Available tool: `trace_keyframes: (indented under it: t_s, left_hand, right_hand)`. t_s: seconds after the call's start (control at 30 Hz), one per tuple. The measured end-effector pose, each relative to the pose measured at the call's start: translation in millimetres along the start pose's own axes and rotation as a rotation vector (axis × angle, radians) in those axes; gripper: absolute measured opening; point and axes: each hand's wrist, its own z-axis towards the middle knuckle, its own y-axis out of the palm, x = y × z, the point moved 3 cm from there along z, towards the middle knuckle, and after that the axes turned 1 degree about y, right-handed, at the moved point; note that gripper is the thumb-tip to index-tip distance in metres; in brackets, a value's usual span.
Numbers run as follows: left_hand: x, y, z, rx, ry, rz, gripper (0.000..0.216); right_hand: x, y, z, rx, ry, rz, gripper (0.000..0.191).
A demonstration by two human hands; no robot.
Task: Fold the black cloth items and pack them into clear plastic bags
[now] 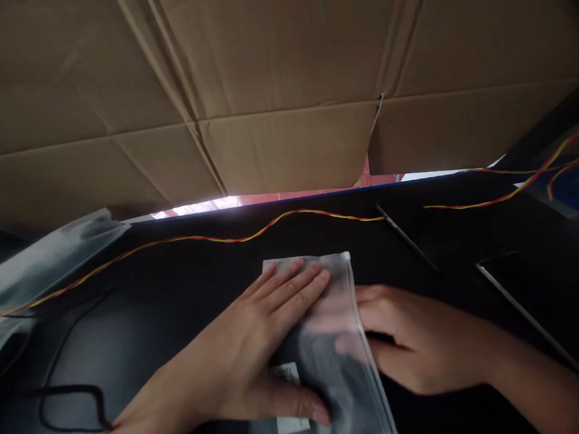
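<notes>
A translucent zip bag [332, 381] with a white slider strip along its right edge lies on the black table. My left hand [258, 333] rests flat on top of it, fingers stretched out and thumb apart. Beneath that thumb, a white printed label [293, 423] shows at the bag's lower left. From the right, my right hand [404, 335] reaches through the bag's open edge. Its thumb and fingers show blurred through the plastic, apart from each other. I see nothing held between them.
A twisted red and yellow wire [231, 239] crosses the table's far side. Two dark, flat, thin-edged devices [411, 234] lie at the right. Another plastic bag [56, 252] and a black cable [70, 388] are at the left. Cardboard [277, 57] stands behind.
</notes>
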Motion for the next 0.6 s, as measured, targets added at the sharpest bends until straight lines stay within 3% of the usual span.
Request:
trace_keyframes:
  t_s: [0.13,0.4,0.5,0.6]
  left_hand:
    - [-11.3,-3.5,-4.9,0.005,-0.043,0.051,0.137]
    - [6.9,-2.0,-1.6,-0.044,-0.026,0.085,0.137]
    - [5.1,-4.4,-4.2,-0.032,-0.030,0.073,0.136]
    - [-0.1,-6.9,-6.6,-0.027,-0.049,0.081,0.134]
  right_hand:
    - [7.1,-14.5,2.3,-0.032,-0.037,-0.143,0.026]
    - [0.3,22.1,13.1,-0.034,-0.071,-0.107,0.017]
    - [2.1,12.5,12.3,-0.032,-0.070,-0.018,0.008]
    - [9.9,-11.6,8.3,0.061,-0.024,-0.030,0.010]
